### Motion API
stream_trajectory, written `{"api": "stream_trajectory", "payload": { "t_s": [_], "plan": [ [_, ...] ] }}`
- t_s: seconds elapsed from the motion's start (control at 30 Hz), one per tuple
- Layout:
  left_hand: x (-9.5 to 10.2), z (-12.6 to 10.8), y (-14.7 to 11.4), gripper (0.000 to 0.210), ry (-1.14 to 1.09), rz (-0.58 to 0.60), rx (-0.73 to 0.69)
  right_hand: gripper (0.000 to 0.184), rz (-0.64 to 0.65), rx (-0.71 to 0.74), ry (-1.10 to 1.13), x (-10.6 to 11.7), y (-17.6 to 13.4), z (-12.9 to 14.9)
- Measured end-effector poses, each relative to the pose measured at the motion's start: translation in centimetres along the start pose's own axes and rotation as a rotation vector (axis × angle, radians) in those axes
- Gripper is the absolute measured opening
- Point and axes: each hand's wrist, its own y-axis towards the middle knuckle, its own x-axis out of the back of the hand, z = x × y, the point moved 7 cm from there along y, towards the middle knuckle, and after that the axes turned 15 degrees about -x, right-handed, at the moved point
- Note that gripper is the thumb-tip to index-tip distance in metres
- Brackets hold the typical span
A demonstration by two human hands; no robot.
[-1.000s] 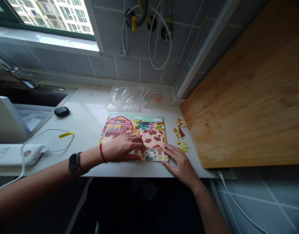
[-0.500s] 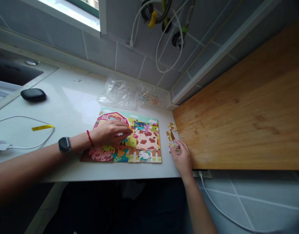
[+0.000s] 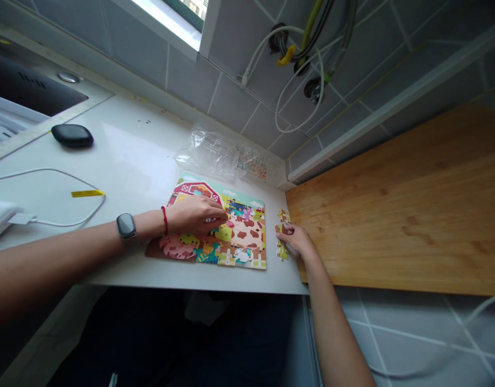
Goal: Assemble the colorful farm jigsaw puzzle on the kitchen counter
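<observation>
Two hands work at the tabletop's (image 3: 142, 161) front edge. Left hand (image 3: 197, 215) lies flat on the farm puzzle (image 3: 231, 236), fingers loosely together. Right hand (image 3: 296, 239) curls its fingers onto loose pieces (image 3: 282, 232), squeezed between the puzzle's right edge and the wooden board (image 3: 393, 215). Open room lies left, toward the black case (image 3: 72, 135).
</observation>
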Motion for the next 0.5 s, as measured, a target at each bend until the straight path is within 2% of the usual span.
{"api": "stream_trajectory", "payload": {
  "t_s": [0.17,0.33,0.37,0.43,0.5],
  "plan": [
    [-0.4,0.3,-0.3,0.024,-0.004,0.018,0.031,0.032,-0.038,0.046,0.153,1.0,-1.5,0.0],
    [-0.3,0.2,-0.2,0.023,-0.016,0.001,0.033,0.047,0.055,0.069,0.362,0.9,-5.1,0.9],
    [-0.3,0.1,-0.1,0.023,-0.018,0.006,0.026,0.051,0.097,0.07,0.404,0.6,-6.1,1.3],
    [-0.3,-0.2,0.1,0.024,-0.024,0.019,0.008,0.068,0.309,0.03,0.619,-0.4,-8.4,2.2],
    [0.0,-0.1,0.2,0.024,-0.023,-0.016,0.035,0.083,0.493,-0.002,0.73,-1.5,-10.6,3.4]
  ]
}}
